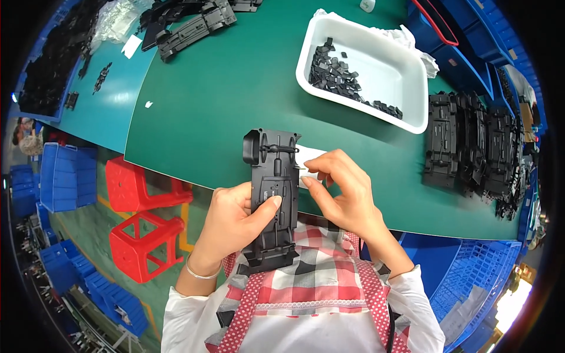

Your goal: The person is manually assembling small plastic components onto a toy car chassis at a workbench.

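A long black plastic car chassis point(275, 182) is held upright at the table's front edge, its moulded underside with axle shapes facing up. My left hand point(231, 220) grips it from the left, thumb pressed on its face. Just off its right edge is my right hand point(344, 188), fingers curled, with a gap between thumb and forefinger and nothing visible in it. A white sheet point(310, 154) lies on the table, partly hidden by the chassis and this hand. Beyond stands a white tub point(391, 76) with many small black plastic pieces point(335, 73).
Rows of black chassis point(444, 138) stand at the right of the green table point(206, 112). More chassis parts point(197, 29) lie at the far left. Blue bins point(477, 29) line the far right. Red stools point(144, 244) and a blue crate point(477, 276) flank me below the table.
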Action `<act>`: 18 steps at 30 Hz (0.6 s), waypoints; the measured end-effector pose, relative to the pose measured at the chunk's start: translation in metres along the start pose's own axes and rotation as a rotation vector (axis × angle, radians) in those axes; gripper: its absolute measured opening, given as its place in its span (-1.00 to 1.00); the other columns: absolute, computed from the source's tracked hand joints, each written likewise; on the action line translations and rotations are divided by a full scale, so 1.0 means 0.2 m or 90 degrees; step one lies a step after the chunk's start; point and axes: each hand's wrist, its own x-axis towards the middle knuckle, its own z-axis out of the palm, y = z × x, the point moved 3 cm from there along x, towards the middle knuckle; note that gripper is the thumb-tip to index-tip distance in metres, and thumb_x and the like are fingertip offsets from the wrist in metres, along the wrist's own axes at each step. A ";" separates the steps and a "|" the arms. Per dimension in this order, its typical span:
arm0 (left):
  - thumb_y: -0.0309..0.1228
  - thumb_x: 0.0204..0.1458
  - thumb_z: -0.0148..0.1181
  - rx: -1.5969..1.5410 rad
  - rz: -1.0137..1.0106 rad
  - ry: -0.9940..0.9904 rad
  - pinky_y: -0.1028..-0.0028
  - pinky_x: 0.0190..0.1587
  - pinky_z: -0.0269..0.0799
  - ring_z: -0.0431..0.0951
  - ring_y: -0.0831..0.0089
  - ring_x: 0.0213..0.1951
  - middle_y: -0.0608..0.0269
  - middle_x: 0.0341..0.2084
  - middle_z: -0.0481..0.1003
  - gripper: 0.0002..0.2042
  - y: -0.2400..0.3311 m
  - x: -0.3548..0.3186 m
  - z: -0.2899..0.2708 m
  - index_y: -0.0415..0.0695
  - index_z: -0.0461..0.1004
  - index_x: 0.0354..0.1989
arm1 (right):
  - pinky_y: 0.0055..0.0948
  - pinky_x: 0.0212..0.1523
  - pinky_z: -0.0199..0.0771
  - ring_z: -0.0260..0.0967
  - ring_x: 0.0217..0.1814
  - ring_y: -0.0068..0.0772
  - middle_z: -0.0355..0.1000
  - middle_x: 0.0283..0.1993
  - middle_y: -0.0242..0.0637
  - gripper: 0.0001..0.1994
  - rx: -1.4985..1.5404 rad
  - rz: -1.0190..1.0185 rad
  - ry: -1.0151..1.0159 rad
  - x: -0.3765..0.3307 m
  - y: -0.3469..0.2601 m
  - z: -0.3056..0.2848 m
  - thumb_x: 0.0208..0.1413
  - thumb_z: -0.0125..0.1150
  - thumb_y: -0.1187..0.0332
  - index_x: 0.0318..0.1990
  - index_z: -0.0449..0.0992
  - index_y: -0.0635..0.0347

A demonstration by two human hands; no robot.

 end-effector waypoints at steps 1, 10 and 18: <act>-0.56 0.07 0.19 0.002 -0.010 -0.001 0.63 -0.48 0.46 0.53 0.70 -0.48 0.29 -0.52 0.58 -0.89 0.00 0.00 0.00 -0.38 0.54 -0.30 | -0.35 -0.40 0.43 0.43 -0.36 -0.20 0.44 -0.34 -0.18 -0.79 0.005 -0.001 -0.001 0.00 0.01 0.01 -0.10 0.32 0.58 -0.25 0.51 0.30; -0.57 0.08 0.19 0.022 0.038 -0.004 0.62 -0.49 0.45 0.52 0.71 -0.49 0.29 -0.55 0.57 -0.90 0.03 0.02 0.02 -0.38 0.53 -0.31 | -0.35 -0.42 0.43 0.42 -0.38 -0.30 0.42 -0.33 -0.21 -0.66 0.009 0.021 0.001 0.01 0.02 -0.03 -0.09 0.38 0.52 -0.12 0.46 0.28; -0.35 0.11 0.25 -0.102 0.184 -0.097 0.51 -0.26 0.49 0.53 0.53 -0.31 0.20 -0.37 0.55 -0.70 0.25 0.28 0.39 -0.41 0.50 -0.19 | -0.47 0.03 0.43 0.41 -0.03 -0.50 0.46 -0.06 -0.25 -0.56 0.413 0.325 0.152 -0.14 -0.05 -0.28 0.01 0.34 0.54 0.07 0.36 0.33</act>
